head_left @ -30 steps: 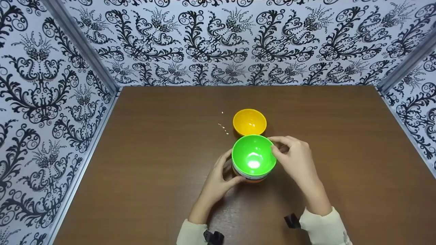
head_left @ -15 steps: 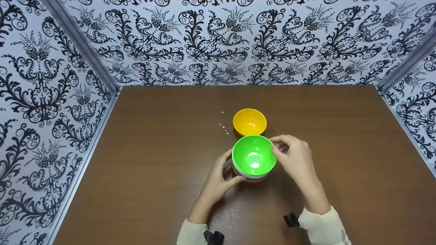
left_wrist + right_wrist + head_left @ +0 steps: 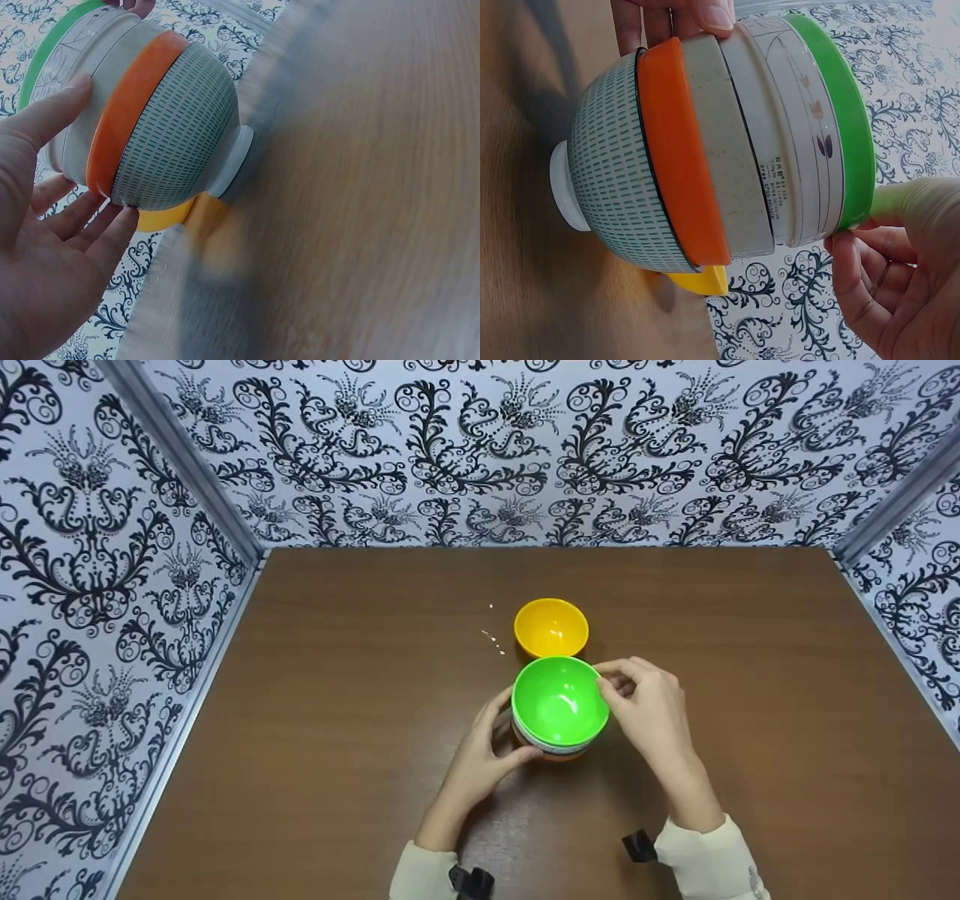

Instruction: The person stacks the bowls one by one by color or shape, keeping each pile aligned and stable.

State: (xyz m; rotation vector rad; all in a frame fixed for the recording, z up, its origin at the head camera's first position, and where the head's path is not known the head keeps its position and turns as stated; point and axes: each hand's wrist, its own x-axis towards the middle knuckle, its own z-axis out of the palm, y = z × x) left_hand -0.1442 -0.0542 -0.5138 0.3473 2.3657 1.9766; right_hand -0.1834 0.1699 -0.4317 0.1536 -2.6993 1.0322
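A stack of nested bowls stands on the table, with a green bowl (image 3: pixel 559 705) on top. Below it, the right wrist view shows a white bowl with a leaf pattern (image 3: pixel 814 127), a pale speckled bowl (image 3: pixel 724 150), an orange bowl (image 3: pixel 679 150) and a bowl with green dashes (image 3: pixel 611 165) at the bottom. My left hand (image 3: pixel 480 757) grips the stack's left side, thumb at the near side, fingers around the left. My right hand (image 3: pixel 651 709) pinches the green bowl's rim at the right. The left wrist view shows the left thumb on the pale bowls.
Just behind the stack sits a yellow bowl (image 3: pixel 551 628). Several small pale specks (image 3: pixel 493 640) lie on the brown table (image 3: pixel 337 697) to its left. Patterned walls (image 3: pixel 480 450) border the table at the back and sides.
The bright reflection inside the green bowl has become smaller. Both hands and the bowls stay almost where they were.
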